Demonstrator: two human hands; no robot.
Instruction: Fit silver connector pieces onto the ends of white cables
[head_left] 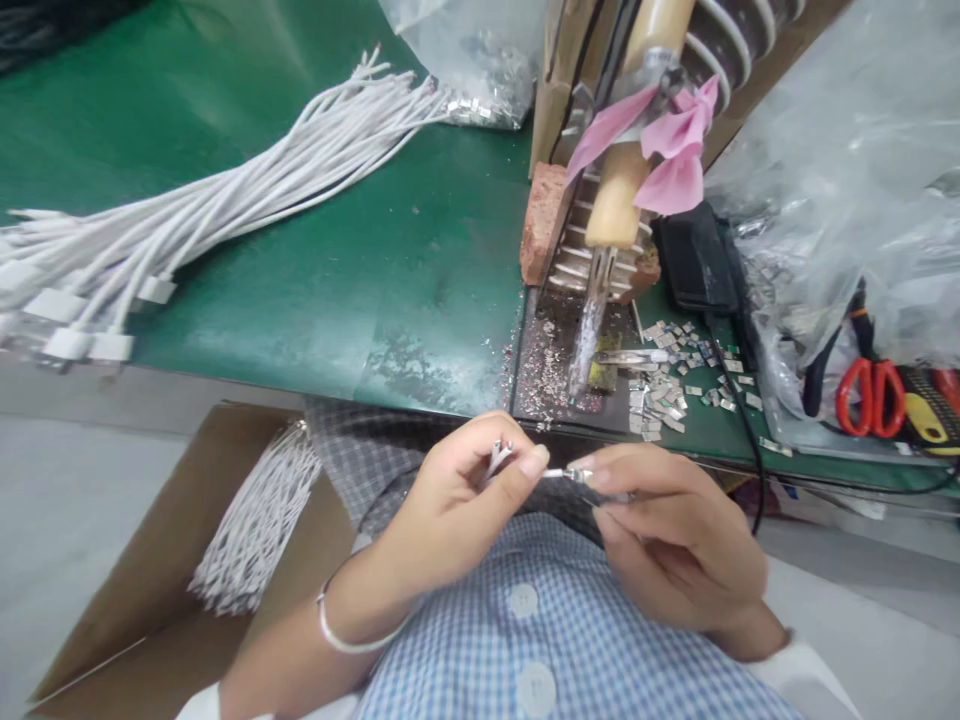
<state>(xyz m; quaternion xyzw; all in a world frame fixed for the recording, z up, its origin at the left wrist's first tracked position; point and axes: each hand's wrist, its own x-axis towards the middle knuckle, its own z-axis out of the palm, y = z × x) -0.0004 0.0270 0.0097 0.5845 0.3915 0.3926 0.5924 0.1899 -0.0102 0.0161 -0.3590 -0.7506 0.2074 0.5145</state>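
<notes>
My left hand [454,500] is closed around thin white cables [496,458], whose stripped ends stick up between thumb and fingers. One white cable end [553,473] reaches across to my right hand [679,530]. There my thumb and fingers pinch a small metal connector [577,475] at the cable's tip; the fingertips partly cover it. Both hands are held above my lap, just in front of the table edge. Beyond them a soldering iron [616,195] with a wooden handle and pink cloth tied on rests tip-down on its coiled stand.
A bundle of white cables [247,195] lies across the green table [315,320]. Small metal connectors [667,395] are scattered near a yellow sponge [603,375]. Red-handled scissors [870,398] and plastic bags are at right. A cardboard box [150,560] holds more cables [259,520]. A brick [543,225] props the stand.
</notes>
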